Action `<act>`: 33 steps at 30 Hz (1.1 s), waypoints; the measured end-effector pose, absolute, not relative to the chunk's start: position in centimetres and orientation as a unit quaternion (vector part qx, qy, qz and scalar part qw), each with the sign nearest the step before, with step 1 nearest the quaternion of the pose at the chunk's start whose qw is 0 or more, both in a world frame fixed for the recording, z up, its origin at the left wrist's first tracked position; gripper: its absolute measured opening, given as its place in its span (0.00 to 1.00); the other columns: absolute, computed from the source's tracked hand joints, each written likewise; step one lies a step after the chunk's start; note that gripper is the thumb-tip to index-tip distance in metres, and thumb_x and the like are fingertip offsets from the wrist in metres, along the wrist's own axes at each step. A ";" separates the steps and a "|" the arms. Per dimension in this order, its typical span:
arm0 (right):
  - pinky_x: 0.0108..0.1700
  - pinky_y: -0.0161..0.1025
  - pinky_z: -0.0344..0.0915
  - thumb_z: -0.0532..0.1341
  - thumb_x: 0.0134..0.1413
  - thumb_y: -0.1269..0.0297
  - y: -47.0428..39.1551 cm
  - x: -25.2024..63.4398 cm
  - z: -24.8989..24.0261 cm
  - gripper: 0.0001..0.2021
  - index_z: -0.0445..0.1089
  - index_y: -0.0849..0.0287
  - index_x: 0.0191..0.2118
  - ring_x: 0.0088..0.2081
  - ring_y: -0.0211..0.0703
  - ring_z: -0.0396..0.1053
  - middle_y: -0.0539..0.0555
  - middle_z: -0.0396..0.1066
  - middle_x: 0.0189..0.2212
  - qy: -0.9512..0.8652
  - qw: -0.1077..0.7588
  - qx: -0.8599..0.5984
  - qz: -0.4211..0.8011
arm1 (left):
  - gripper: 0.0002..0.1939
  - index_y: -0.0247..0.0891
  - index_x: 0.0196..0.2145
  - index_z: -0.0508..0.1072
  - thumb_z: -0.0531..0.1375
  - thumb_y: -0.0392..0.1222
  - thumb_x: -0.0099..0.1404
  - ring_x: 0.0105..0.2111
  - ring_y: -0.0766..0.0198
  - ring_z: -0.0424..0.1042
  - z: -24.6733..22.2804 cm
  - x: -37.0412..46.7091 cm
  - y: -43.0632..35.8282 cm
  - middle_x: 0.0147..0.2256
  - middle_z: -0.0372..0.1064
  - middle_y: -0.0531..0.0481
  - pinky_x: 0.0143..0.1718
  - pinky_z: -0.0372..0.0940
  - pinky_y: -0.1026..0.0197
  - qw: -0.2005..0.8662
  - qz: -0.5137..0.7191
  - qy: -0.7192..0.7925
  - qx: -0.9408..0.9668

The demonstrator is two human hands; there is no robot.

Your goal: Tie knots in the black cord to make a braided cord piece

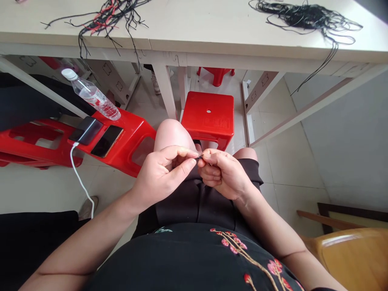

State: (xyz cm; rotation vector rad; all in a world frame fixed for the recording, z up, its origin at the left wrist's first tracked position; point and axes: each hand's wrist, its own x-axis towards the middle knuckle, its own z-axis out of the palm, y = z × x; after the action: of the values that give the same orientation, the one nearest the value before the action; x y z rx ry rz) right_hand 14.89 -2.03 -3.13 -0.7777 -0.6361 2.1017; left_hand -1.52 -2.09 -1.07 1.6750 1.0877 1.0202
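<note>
My left hand (163, 171) and my right hand (222, 169) meet above my lap, fingertips nearly touching. Between them shows a short bit of thin black cord (198, 157), pinched by thumb and forefinger on both sides. Most of the cord is hidden by my fingers, so its knots or ends cannot be made out. On the table beyond lies a bundle of knotted black and red cords (113, 16), its ends hanging over the edge. A larger tangle of black cord (306, 18) rests at the table's right, with strands trailing down.
The pale table (212, 36) runs across the front on white legs. Beneath it stands a red stool (209, 113). Another red stool (130, 129) at left bears a water bottle (95, 97), a phone (107, 141) and a black device (87, 130) with a white cable. A wooden chair (357, 254) is at lower right.
</note>
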 end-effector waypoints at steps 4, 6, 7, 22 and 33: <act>0.17 0.27 0.38 0.59 0.49 0.63 -2.1 14.8 -3.1 0.09 0.67 0.61 0.23 0.16 0.27 0.38 0.40 0.45 0.13 -0.266 0.390 -0.308 0.826 | 0.05 0.38 0.34 0.73 0.61 0.34 0.57 0.31 0.68 0.76 -0.9 -1.2 -2.0 0.31 0.76 0.51 0.34 0.73 0.66 0.449 0.444 0.433 0.643; 0.17 0.27 0.37 0.59 0.49 0.64 -2.1 14.8 -3.1 0.08 0.68 0.61 0.23 0.16 0.27 0.38 0.40 0.45 0.13 -0.267 0.388 -0.306 0.827 | 0.06 0.38 0.33 0.73 0.62 0.33 0.56 0.30 0.68 0.75 -0.9 -1.0 -1.9 0.31 0.75 0.52 0.32 0.73 0.66 0.456 0.451 0.433 0.634; 0.17 0.27 0.37 0.59 0.50 0.64 -2.2 14.8 -3.1 0.08 0.67 0.61 0.24 0.16 0.27 0.38 0.40 0.45 0.13 -0.268 0.387 -0.306 0.828 | 0.07 0.38 0.34 0.72 0.62 0.33 0.55 0.30 0.68 0.75 -0.9 -1.0 -1.8 0.30 0.74 0.52 0.31 0.72 0.66 0.457 0.450 0.436 0.631; 0.26 0.32 0.62 0.60 0.52 0.67 -2.9 14.4 -3.5 0.02 0.66 0.59 0.31 0.24 0.32 0.64 0.47 0.68 0.24 -0.529 0.515 -0.394 0.547 | 0.12 0.40 0.36 0.68 0.62 0.30 0.54 0.26 0.72 0.69 -0.9 -0.7 -2.1 0.27 0.68 0.55 0.22 0.61 0.70 0.379 0.464 0.449 0.662; 0.25 0.32 0.59 0.59 0.49 0.71 -2.5 15.1 -3.2 0.04 0.67 0.58 0.26 0.23 0.32 0.61 0.45 0.64 0.21 -0.547 0.558 -0.426 0.456 | 0.07 0.38 0.33 0.72 0.63 0.34 0.54 0.30 0.69 0.73 -0.6 -1.4 -1.7 0.30 0.72 0.53 0.33 0.70 0.67 0.423 0.458 0.452 0.638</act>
State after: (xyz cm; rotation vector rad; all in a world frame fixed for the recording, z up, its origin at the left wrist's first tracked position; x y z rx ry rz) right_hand 15.11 -2.53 -3.21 -1.0053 -1.2892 1.0749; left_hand -1.40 -1.69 -0.58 1.5965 1.1312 1.1458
